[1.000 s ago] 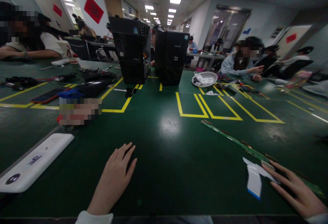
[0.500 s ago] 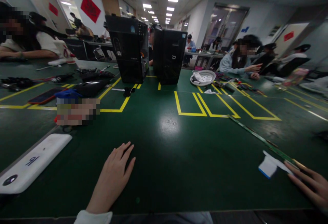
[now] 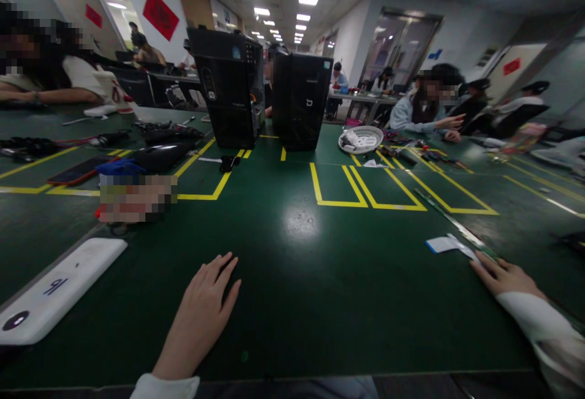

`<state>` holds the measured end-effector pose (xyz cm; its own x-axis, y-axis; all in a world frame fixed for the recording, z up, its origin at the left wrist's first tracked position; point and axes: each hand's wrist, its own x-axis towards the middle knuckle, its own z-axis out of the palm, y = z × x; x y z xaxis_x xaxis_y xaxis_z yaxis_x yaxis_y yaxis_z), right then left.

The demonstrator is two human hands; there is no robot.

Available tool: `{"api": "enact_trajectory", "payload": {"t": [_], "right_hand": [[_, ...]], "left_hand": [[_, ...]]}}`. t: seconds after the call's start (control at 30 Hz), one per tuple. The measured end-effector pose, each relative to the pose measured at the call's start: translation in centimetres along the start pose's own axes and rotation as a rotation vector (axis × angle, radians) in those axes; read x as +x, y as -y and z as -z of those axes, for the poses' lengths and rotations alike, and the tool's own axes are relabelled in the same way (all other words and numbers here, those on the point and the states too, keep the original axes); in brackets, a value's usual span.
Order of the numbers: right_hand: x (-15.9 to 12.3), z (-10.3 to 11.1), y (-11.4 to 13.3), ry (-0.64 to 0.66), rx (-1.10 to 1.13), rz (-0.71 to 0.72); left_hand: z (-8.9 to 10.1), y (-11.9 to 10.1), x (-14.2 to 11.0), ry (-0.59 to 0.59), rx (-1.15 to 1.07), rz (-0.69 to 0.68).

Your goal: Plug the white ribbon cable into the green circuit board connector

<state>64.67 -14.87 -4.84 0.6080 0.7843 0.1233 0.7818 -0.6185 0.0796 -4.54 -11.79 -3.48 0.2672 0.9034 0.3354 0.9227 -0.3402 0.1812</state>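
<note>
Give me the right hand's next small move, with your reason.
I would probably ease the right hand off the green strip: the strip seems to lie on the table, with the fingers at its near part and the white ribbon sticking out to the left. Whether the fingers grip either one, I cannot tell.

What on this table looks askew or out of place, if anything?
The white ribbon cable juts sideways from the green circuit strip at the right hand, so it looks askew. The left black tower seems open at its side, inner parts showing. No spill shows.
</note>
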Motion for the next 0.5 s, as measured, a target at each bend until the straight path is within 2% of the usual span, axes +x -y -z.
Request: {"api": "enact_trajectory", "payload": {"t": [0.1, 0.23, 0.33, 0.5], "right_hand": [[0.0, 2.2, 4.0, 0.195, 0.045, -0.168], [-0.5, 4.2, 7.4, 0.201, 0.077, -0.242], [-0.9, 4.7, 8.4, 0.167, 0.093, -0.256], [-0.9, 4.3, 8.2, 0.122, 0.117, -0.248]], "left_hand": [[0.0, 0.0, 0.0, -0.006, -0.002, 0.008], [0.0, 0.1, -0.1, 0.006, 0.004, 0.006], [-0.1, 0.2, -0.2, 0.024, 0.016, 0.003], [-0.1, 0.2, -0.3, 0.044, 0.021, 0.019]]}}
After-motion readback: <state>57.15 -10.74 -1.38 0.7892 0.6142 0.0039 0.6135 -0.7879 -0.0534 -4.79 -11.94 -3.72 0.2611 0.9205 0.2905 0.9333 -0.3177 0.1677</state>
